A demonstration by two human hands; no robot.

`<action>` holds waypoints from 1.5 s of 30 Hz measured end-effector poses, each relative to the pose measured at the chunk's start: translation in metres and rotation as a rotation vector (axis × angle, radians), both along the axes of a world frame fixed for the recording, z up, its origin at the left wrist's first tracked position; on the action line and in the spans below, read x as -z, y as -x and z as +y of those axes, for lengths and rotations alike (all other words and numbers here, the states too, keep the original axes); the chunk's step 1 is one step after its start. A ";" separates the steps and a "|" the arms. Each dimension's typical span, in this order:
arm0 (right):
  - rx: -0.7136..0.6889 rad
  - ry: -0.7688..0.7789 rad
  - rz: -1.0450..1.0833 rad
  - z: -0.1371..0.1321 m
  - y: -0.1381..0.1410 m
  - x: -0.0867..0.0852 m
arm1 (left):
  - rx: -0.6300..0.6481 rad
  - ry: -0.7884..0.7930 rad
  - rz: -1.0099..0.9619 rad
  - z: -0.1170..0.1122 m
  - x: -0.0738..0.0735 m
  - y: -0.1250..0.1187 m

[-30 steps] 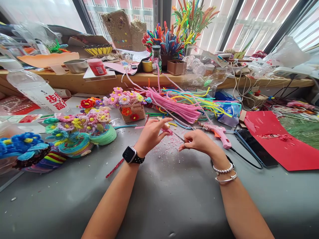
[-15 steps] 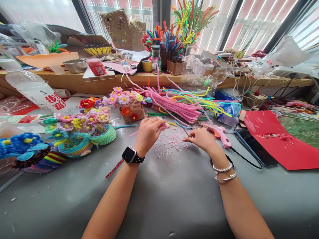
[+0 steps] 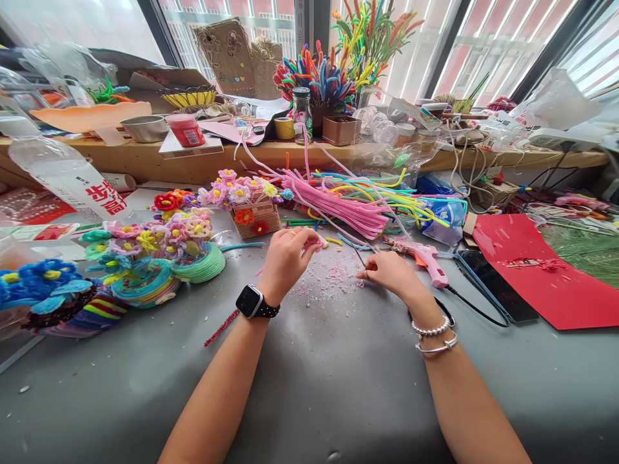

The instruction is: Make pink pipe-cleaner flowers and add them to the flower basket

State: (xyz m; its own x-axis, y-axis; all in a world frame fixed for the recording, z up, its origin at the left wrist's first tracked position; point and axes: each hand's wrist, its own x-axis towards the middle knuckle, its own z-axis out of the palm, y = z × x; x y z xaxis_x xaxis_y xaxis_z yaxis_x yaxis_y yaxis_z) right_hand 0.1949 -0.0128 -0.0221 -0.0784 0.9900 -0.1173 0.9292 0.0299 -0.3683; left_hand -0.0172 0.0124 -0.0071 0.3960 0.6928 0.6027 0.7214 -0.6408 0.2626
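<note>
My left hand (image 3: 289, 261), with a watch at the wrist, is closed in a pinch on a small pink fuzzy piece (image 3: 318, 242), mostly hidden by the fingers. My right hand (image 3: 389, 274) is closed around scissors (image 3: 358, 254); their thin dark blades point up and left, apart from the pink piece, and the handles are hidden in the palm. Between and below the hands, pink and white fluff clippings (image 3: 329, 277) lie scattered on the grey table (image 3: 319, 380). A pink glue gun (image 3: 425, 258) lies just beyond my right hand.
A bundle of pink pipe cleaners (image 3: 338, 203) lies beyond the hands. At left stand a small basket of fuzzy flowers (image 3: 256, 222) and a green coiled flower pot (image 3: 200, 263). A phone (image 3: 493, 283) and red paper (image 3: 541, 270) lie right. A red beaded stick (image 3: 221, 327) lies by my left forearm.
My right hand and the scissors have shifted very slightly. The pink piece in my left hand shows a little less between the fingers. Everything else stays in place.
</note>
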 end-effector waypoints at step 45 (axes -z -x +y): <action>0.182 -0.121 0.069 0.000 -0.002 -0.005 | 0.030 0.038 0.013 0.000 0.000 -0.002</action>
